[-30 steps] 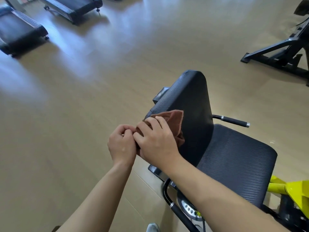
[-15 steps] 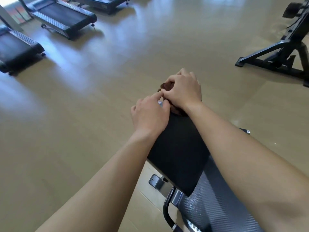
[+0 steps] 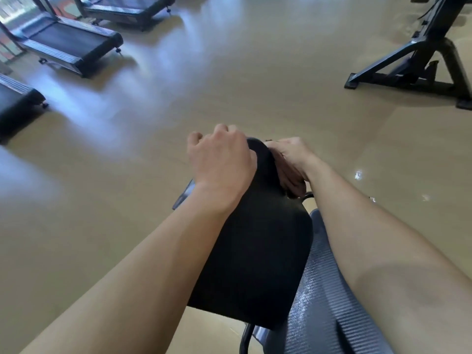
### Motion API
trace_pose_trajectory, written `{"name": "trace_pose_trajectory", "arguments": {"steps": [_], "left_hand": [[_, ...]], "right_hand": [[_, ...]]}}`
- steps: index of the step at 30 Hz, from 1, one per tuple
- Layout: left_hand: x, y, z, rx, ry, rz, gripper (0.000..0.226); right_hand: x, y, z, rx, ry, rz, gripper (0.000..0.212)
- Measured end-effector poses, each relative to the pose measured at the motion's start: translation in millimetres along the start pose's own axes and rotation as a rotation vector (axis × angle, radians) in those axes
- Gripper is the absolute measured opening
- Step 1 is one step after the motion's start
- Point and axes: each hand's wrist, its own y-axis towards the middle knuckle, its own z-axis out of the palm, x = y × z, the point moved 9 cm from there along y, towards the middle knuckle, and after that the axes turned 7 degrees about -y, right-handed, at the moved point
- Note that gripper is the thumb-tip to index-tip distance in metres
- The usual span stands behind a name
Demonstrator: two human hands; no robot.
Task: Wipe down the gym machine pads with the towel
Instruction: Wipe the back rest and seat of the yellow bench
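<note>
A person is leaning over a black back pad (image 3: 255, 251), reaching both arms past its top edge. The right hand (image 3: 293, 157) is closing around a bunched brown towel (image 3: 291, 181) and pressing it against the far right side of the pad near the top; only a small dark fold of the cloth is showing beneath the fingers. The left hand (image 3: 219, 159) is curling over the top left corner of the pad, fingers bent, apparently steadying it; whether it is actually squeezing the pad or just resting there I cannot tell. The ribbed seat pad (image 3: 329, 297) is sitting below and to the right, partly hidden under the right forearm, with no cloth on it. Judging from this, the wiping is in its early or middle part: the towel is working the top edge of the back pad, and the broad face of that pad and the whole seat are probably waiting for their turn. Nothing visible is showing which surfaces are already clean. Treadmills (image 3: 69, 44) are standing well apart on the shiny floor (image 3: 229, 85).
</note>
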Motion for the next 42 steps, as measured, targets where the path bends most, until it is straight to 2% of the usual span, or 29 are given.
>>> {"name": "trace_pose_trajectory", "arguments": {"steps": [3,6,8,11,15,18,21,23,25,28,31,37,42], "left_hand": [[-11.4,23.9,11.2,0.114,0.080,0.029,0.034],[-20.8,38.4,18.7,0.185,0.104,0.013,0.054],[-22.5,38.2,15.7,0.172,0.122,-0.002,0.055],[-22.1,36.9,15.9,0.173,0.161,-0.054,0.054],[-32.3,39.3,19.3,0.165,0.220,-0.022,0.022],[-35.3,38.4,18.7,0.143,0.253,0.016,0.023],[-32.8,34.5,20.8,0.108,0.303,0.010,0.036],[-36.2,31.6,26.1,0.119,0.331,0.017,0.043],[-40.2,31.6,31.6,0.122,0.320,0.029,0.037],[-43.6,32.0,33.8,0.076,0.355,0.050,0.043],[-44.6,30.0,38.1,0.064,0.351,0.047,0.029],[-54.0,14.5,35.9,0.051,0.357,0.037,0.025],[-51.2,5.5,30.5,0.051,0.297,0.056,0.021]], "right_hand": [[-91.2,0.0,-13.4,-0.011,0.001,0.170,0.027],[-132.7,-2.0,-23.2,-0.040,0.044,0.244,0.024],[-121.0,2.2,-23.8,-0.066,-0.024,0.218,0.030],[-63.1,13.3,-12.9,-0.033,-0.022,0.081,0.034],[39.7,16.3,5.5,0.079,0.015,-0.181,0.043],[47.8,15.3,9.6,0.109,0.047,-0.218,0.034],[-17.1,17.5,4.6,0.138,0.060,-0.078,0.018],[-74.3,19.7,-6.5,0.121,0.019,0.039,0.019],[-128.8,18.0,-20.2,0.074,-0.007,0.148,0.020],[-186.9,15.3,-34.2,0.001,-0.026,0.234,0.024],[-229.2,15.9,-46.8,-0.100,-0.092,0.279,0.025],[-258.9,2.0,-57.7,-0.259,-0.243,0.364,0.039],[-262.4,-32.7,-52.7,-0.457,-0.063,0.473,0.032]]}}
